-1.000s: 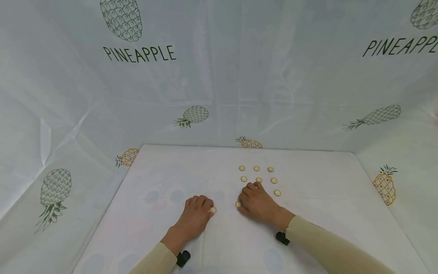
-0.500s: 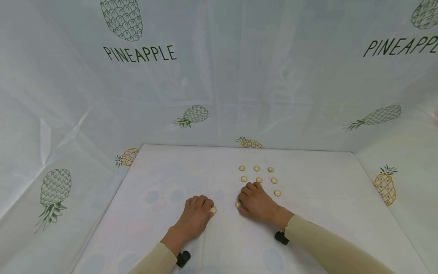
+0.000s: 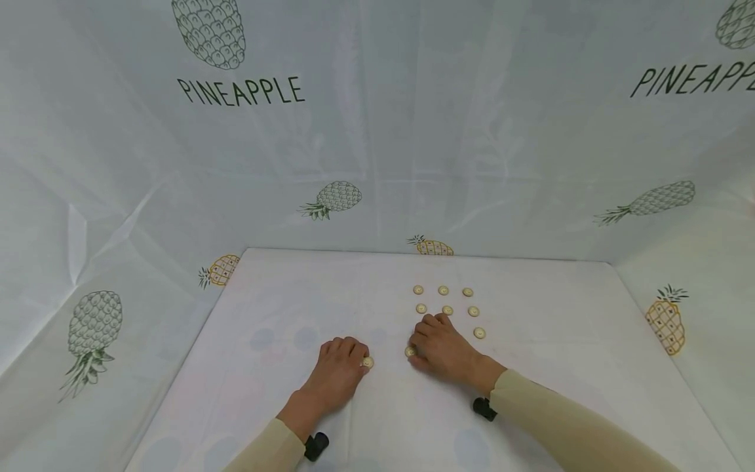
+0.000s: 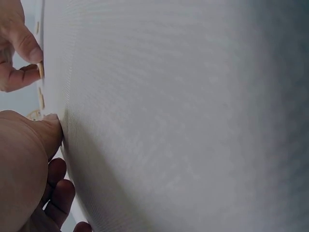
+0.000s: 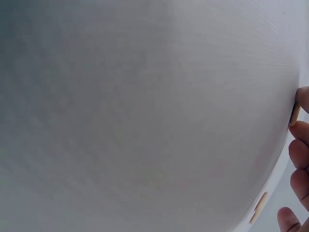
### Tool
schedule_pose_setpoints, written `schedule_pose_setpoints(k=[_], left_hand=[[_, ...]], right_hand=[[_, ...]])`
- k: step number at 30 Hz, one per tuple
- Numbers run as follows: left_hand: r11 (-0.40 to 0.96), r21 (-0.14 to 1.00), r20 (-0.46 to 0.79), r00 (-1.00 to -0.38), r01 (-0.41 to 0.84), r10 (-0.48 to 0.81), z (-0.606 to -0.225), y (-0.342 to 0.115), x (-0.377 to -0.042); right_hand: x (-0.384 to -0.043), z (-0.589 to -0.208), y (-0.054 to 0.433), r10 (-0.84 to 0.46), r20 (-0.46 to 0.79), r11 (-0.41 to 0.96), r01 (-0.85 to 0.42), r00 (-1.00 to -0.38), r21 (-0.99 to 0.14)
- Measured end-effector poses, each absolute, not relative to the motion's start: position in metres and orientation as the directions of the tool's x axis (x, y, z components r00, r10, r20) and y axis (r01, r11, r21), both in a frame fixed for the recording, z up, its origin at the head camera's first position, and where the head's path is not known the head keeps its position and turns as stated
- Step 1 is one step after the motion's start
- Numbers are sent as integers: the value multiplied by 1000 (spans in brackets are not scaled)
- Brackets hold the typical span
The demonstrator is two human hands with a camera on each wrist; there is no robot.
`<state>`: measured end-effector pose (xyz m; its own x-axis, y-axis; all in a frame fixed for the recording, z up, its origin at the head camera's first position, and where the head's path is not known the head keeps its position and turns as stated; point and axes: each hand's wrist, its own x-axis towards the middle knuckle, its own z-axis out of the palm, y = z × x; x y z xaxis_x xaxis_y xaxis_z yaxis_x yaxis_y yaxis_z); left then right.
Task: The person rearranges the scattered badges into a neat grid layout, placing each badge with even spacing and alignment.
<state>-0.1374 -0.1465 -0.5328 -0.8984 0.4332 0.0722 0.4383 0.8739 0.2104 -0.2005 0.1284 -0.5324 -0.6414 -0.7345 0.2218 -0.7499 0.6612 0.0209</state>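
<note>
Low over the white tabletop, my left hand (image 3: 339,370) pinches a round, pale wooden button (image 3: 368,362) between thumb and forefinger. To its right, my right hand (image 3: 444,349) pinches a second wooden button (image 3: 410,352) at the table surface. The right wrist view catches that button (image 5: 295,113) edge-on between two fingertips. In the left wrist view the thumb of my left hand (image 4: 29,159) hides most of what it holds, while the right hand (image 4: 19,48) and its button (image 4: 40,69) show beyond.
Behind the right hand lie several more wooden buttons in rough rows, among them one at the back (image 3: 443,290), one at middle right (image 3: 474,311) and one nearer (image 3: 480,333). A pineapple-print sheet (image 3: 389,144) hangs around the white table (image 3: 283,282).
</note>
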Motion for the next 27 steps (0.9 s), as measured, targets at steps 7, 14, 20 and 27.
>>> schedule_pose_setpoints(k=[7,14,20,27], left_hand=[[875,216,69,-901,434,429,-533,-146,-137],[880,215,54,-905,423,422,-534,-146,-137],[879,219,58,-905,423,421,-535,-146,-137],[876,224,68,-903,428,424,-536,-147,-137]], right_hand=[[-202,-532,123,-731,231,667,-743,-642,48],[-203,-532,125,-739,272,660,-743,-617,110],[-205,-533,131,-724,315,670,-735,-614,106],[-204,-531,142,-699,311,696,-713,-644,86]])
